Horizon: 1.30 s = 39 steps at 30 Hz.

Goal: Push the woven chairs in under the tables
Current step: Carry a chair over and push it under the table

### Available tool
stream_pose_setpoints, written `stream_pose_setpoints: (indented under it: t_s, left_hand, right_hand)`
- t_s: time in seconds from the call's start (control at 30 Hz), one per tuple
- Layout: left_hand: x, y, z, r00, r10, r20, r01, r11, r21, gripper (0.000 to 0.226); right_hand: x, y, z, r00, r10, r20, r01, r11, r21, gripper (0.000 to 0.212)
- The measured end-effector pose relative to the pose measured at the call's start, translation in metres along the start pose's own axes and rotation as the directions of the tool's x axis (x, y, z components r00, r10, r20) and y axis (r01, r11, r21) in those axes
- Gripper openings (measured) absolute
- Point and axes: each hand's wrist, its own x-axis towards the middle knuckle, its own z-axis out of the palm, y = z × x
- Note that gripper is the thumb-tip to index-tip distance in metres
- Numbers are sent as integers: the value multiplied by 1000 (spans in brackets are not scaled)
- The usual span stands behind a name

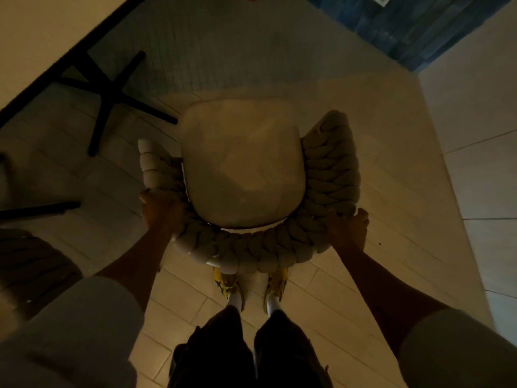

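While the left hand (160, 212) and right hand (347, 228) clutch the woven chair (241, 163) at its back, the table (30, 37) stands apart.

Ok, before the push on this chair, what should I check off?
1. Grip of left hand on woven chair back: ok.
2. Grip of right hand on it: ok.
3. Chair lined up with the table: not ok, table lies off to the left.
4. Black table base clear of the seat: cannot tell, one foot ends close by.
5. Chair legs all down: cannot tell, hidden.
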Motion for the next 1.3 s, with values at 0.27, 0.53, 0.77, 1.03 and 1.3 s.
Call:
stream_pose_setpoints:
  t_s: [0.27,0.53,0.77,1.03,1.3]
  left_hand:
    - [-4,-30,14,968,129,-215,-135,991,-11,52]
    - [-12,-36,17,962,99,-254,-118,991,-59,47]
    - [-39,-59,25,959,70,-274,-111,984,-138,43]
    - [-63,-73,28,956,-11,-294,-44,983,-179,45]
    - [-80,-86,37,933,-71,-353,-12,973,-229,45]
  right_hand:
    - [26,15,44,994,0,-113,12,994,108,68]
    - [36,27,39,986,-118,-117,123,992,38,58]
    - [41,28,31,982,-168,-87,166,986,-30,59]
    - [57,24,27,961,-271,-50,267,961,-75,55]
    - [69,9,26,928,-372,-6,369,922,-113,58]
